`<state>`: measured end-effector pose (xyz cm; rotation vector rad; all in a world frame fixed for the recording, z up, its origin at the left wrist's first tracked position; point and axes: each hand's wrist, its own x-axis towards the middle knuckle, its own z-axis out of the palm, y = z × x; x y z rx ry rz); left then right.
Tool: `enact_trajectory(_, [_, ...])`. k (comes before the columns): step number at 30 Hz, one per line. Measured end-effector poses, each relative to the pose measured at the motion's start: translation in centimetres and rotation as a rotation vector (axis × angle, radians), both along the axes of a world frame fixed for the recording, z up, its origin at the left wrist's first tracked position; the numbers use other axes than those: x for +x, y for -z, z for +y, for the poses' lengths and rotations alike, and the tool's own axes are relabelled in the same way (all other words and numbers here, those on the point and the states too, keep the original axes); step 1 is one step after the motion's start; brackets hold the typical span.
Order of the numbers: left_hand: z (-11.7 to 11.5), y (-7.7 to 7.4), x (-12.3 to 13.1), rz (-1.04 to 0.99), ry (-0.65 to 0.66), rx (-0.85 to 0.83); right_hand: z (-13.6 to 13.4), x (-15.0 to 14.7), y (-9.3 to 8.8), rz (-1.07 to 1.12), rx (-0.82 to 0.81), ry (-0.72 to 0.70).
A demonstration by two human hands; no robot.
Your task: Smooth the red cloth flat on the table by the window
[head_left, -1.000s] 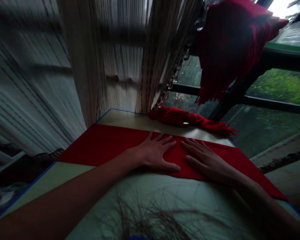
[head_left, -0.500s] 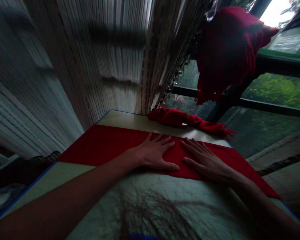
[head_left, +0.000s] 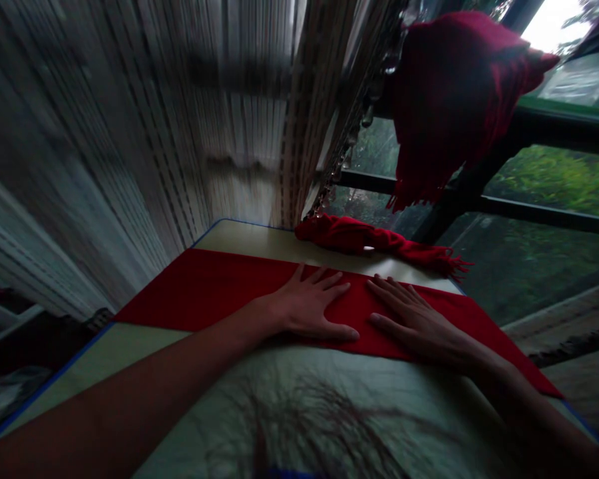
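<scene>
A long folded red cloth (head_left: 204, 289) lies flat across a pale table (head_left: 130, 349) with a blue edge. My left hand (head_left: 312, 306) rests palm down on the cloth near its middle, fingers stretched out and apart. Just to its right, my right hand (head_left: 414, 319) also lies flat on the cloth, fingers spread. Neither hand holds anything.
A crumpled red fringed scarf (head_left: 369, 239) lies at the table's far edge. Another red fringed cloth (head_left: 449, 93) hangs above by the window frame (head_left: 549, 209). Striped curtains (head_left: 190, 133) with hanging beads stand behind the table. Greenery shows outside to the right.
Both hands stay flat on the red cloth. The right hand has slid slightly to the right; the camera has shifted a little.
</scene>
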<state>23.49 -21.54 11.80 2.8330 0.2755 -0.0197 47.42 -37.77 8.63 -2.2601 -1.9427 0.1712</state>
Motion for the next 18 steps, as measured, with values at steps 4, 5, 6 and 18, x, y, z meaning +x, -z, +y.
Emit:
enact_trajectory(4, [0.06, 0.07, -0.02, 0.002, -0.004, -0.006, 0.06, -0.16, -0.18, 0.009, -0.001, 0.012])
enact_trajectory(5, [0.05, 0.02, -0.03, 0.002, -0.005, -0.007, 0.06, -0.18, -0.2, 0.011, 0.001, 0.011])
enact_trajectory(6, [0.03, -0.04, -0.05, 0.004, -0.005, -0.007, 0.05, -0.19, -0.21, 0.013, 0.003, 0.01])
enact_trajectory(18, [-0.05, -0.08, -0.02, 0.009, -0.005, -0.012, 0.0, 0.22, 0.34, 0.002, 0.034, -0.002])
